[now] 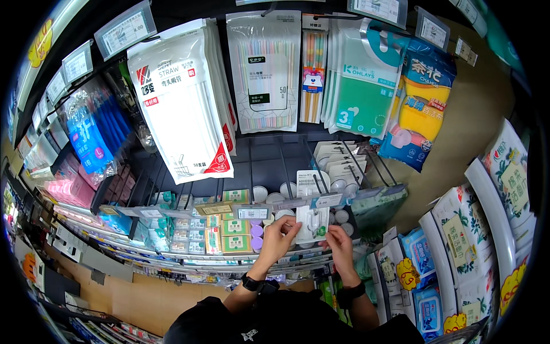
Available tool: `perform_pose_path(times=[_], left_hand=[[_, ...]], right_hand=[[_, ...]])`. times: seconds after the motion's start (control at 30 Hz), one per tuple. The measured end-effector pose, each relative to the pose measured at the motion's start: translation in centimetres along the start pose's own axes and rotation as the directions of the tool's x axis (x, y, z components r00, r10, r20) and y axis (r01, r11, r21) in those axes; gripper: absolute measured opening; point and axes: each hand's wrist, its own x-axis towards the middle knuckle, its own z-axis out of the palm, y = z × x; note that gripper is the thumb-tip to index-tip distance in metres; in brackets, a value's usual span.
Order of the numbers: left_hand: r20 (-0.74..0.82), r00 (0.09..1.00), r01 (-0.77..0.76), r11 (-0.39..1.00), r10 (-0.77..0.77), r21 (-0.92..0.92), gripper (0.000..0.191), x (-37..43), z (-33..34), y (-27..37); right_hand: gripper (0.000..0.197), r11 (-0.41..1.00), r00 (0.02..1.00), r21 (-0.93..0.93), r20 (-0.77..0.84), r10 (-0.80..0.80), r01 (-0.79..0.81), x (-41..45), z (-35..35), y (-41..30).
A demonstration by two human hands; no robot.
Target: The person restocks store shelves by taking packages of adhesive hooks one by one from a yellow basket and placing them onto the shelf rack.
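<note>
My left hand [280,238] pinches the left edge of a white blister card with a clear adhesive hook [316,221] and a small green mark. At the lower right edge of that card are the fingertips of my right hand [340,248]. Just above it, another adhesive hook card [306,182] hangs on a wire display peg, behind a price tag holder [327,201]. Further hook cards [343,165] hang on pegs to the upper right. Round white-lidded containers [341,216] stand behind and below the held card, partly hidden by it.
Packs of bendy straws [184,107] and a pack of striped straws [268,77] hang above. Green cloth packs [361,90] and a sponge pack [417,107] hang at the right. Boxed goods [236,236] fill the shelf at the left. Tissue packs [459,232] line the right-hand shelves.
</note>
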Motion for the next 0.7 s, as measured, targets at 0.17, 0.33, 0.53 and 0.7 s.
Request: perform_pose_path(times=[0.17,0.33,0.53,0.7], left_hand=[[-0.023,0.999,0.027,0.994,-0.024,0.109,0.021,2.4,-0.4,-0.6],[-0.083,0.994,-0.046,0.967,0.069,0.250,0.023,5.1,-0.5,-5.0],[-0.104,0.955,-0.249,0.943,0.276,0.219,0.018,8.8,-0.7,-5.5],[-0.170,0.964,-0.151,0.947,0.205,0.284,0.016,11.8,-0.7,-5.8]], right_hand=[[0.023,0.998,0.997,-0.001,-0.053,0.058,-0.058,-0.2,0.2,-1.1],[0.025,0.995,0.994,-0.012,-0.044,0.103,-0.104,-1.9,-1.7,1.1],[0.022,0.991,0.991,-0.011,-0.038,0.132,-0.132,-4.4,-2.9,3.0],[0.024,0.991,0.990,-0.012,-0.047,0.131,-0.132,-6.2,-3.1,2.7]])
